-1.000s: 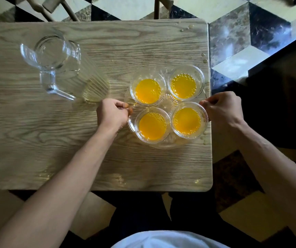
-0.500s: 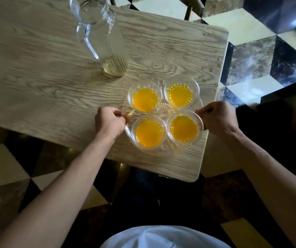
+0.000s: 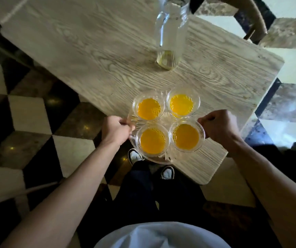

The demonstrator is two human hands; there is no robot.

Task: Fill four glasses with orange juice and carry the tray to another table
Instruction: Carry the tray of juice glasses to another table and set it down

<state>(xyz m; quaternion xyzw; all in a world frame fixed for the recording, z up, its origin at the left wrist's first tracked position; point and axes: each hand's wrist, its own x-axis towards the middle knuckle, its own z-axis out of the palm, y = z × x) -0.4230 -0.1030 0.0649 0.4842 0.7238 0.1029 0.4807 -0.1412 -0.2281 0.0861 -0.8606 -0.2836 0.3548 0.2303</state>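
Four full glasses on one tray; left hand, right hand grip its rim.

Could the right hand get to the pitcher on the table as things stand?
Probably not yet: the right hand grips the tray of full glasses, as does the left hand. The wooden table between it and the pitcher looks bare.

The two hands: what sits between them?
In the head view, the clear tray with four glasses of orange juice sits between the left hand and the right hand; each hand grips one edge.
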